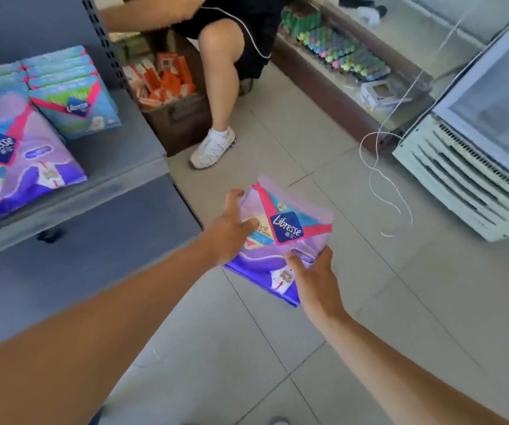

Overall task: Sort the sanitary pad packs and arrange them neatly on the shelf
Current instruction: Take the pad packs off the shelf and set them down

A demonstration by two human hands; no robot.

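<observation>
I hold a purple Libresse pad pack (287,237) in mid-air above the tiled floor, to the right of the grey shelf (130,161). My left hand (231,231) grips its left edge, thumb on the front. My right hand (311,274) pinches its lower right corner. On the shelf lies another purple Libresse pack (23,161) at the left, with a row of light-blue Libresse packs (72,93) standing behind it.
Another person's leg and white shoe (213,148) stand by the shelf's end. A brown box of orange packets (167,96) sits behind. A white freezer (474,154) is at the right, with a loose white cord (379,179) on the floor.
</observation>
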